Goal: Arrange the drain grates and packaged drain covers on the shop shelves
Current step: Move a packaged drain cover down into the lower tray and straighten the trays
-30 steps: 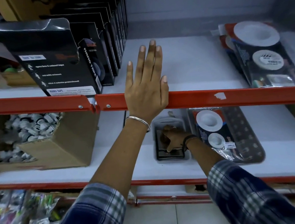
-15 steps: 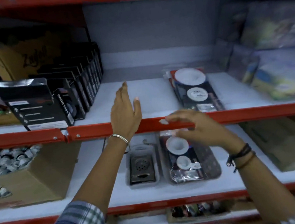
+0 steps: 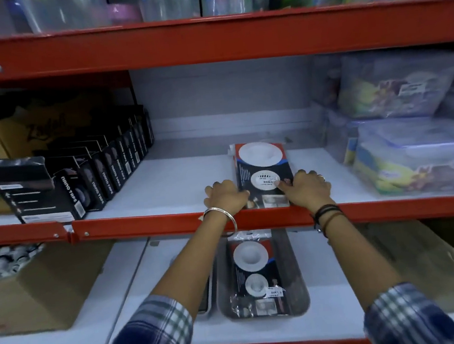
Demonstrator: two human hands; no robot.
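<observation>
Since the earlier frames, both hands have come onto the middle shelf: the right hand, previously raised at the red rail, and the left hand, previously flat on that rail, now flank one package. The view has also risen, exposing a higher red shelf beam.

The flat packaged drain cover with two white discs on a black, red and blue card lies on the white middle shelf, its near end at the red front rail. The left hand's grip is curled against the package's left near edge. The right hand's grip rests on its right near corner, thumb on top of the card. Whether either hand fully clasps the package cannot be told.

On the lower shelf, directly beneath, a second packaged drain cover of the same design lies on a grey rounded metal tray.

To the left on the middle shelf stands a row of black upright tape boxes; to the right are stacked clear plastic containers with colourful labels. A brown cardboard box sits at the left of the lower shelf.
</observation>
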